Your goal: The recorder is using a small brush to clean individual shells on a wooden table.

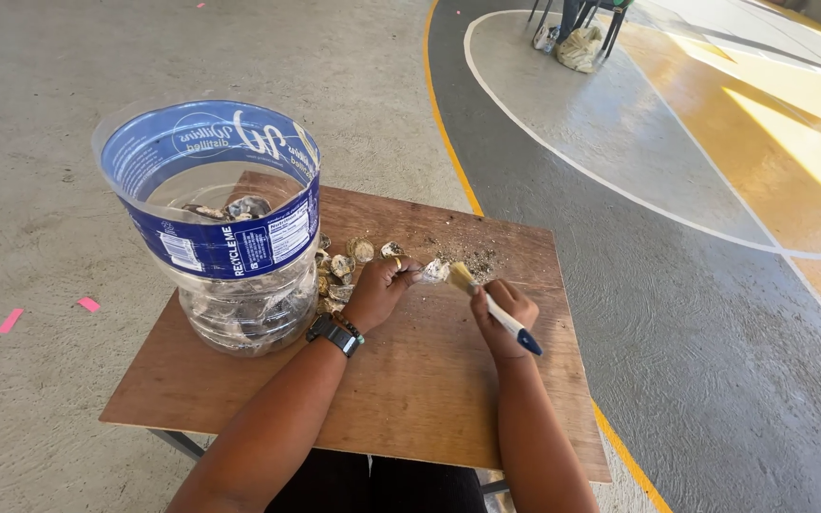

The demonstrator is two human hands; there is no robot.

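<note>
Plainly, the small shell (434, 271) was the centre of it all, pinched between the fingertips of the left hand (379, 290) and held low over the far middle of the wooden board (410, 389). It looked pale, rough and chalky, with an irregular edge. The right hand (505, 318) was closed around a toothbrush (496, 309) with a white and blue handle, its worn yellowish bristles touching the shell.

To my eye, brushing well here called for short strokes away from the fingers, the shell tilted so grit fell clear, and a firm pinch so it could not twist.

A scatter of grey grit (477, 258) lay on the board just beyond the shell. Beside the left hand sat a heap of similar shells (339, 275), lumpy, mottled cream and brown. Touching that heap stood a cut-open clear plastic jug (225, 237) with a blue label band, ribbed and glossy, more shells lying inside. The board was plain plywood, scuffed and matte, resting on a metal frame over rough concrete floor (40, 190). A black wristwatch (334, 334) circled the left wrist.
</note>
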